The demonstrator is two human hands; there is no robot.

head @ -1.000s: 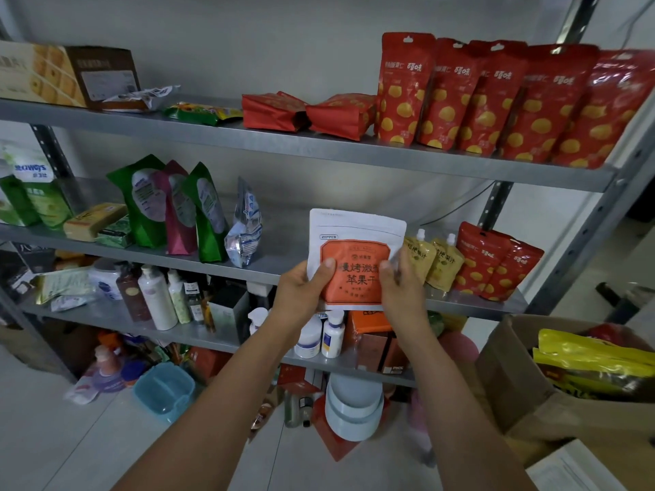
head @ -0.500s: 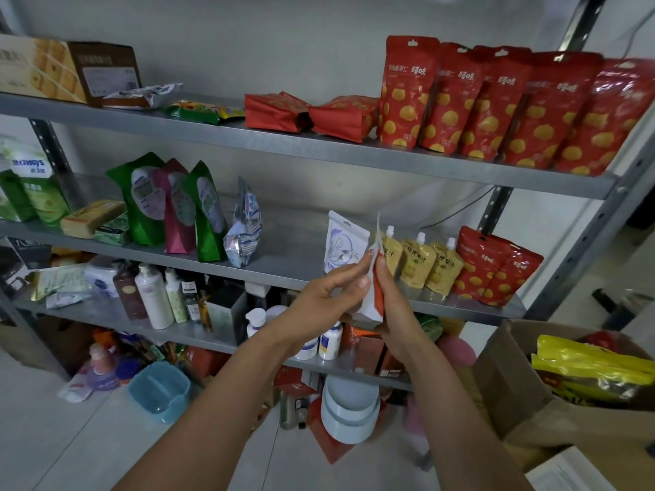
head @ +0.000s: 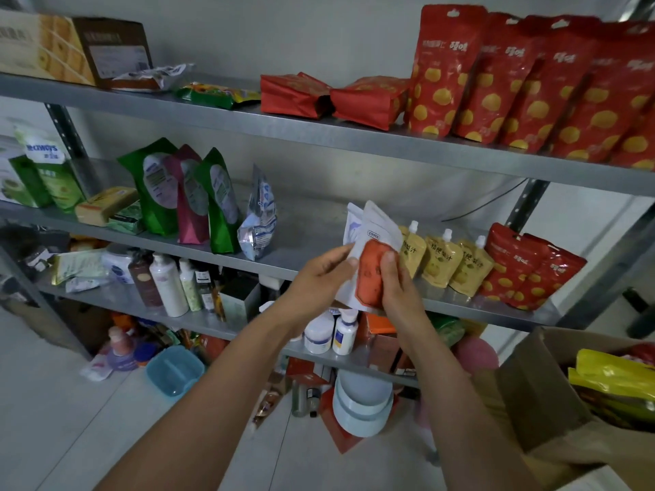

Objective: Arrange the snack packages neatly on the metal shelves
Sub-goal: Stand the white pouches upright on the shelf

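**Both your hands hold a white pouch at the middle shelf**

At far left on the top shelf, a printed carton lies on its side. Below it, on the middle shelf, green and magenta pouches stand upright in a tight group. On the floor under the shelves sits a blue basin divided into two compartments.

Your left hand pinches the left edge of the white pouch between thumb and fingertips. Your right hand grips its right side, with the thumb pressed on the front and the other fingers curled behind. You hold the pouch upright with a slight tilt at the front edge of the middle shelf. Your hands hide whether its base touches the metal. A second white pouch stands just behind it, overlapping on the left.

Just to the right, three yellow spouted pouches stand in a row, then two red dotted pouches. At far right, an open cardboard box holds yellow bags, with something red at its far corner.

The pouch you hold is flat and white, and a large orange-red panel fills most of its front. A small label reading "ZIPPER" sits above the panel. The print on the panel is too blurred to read.
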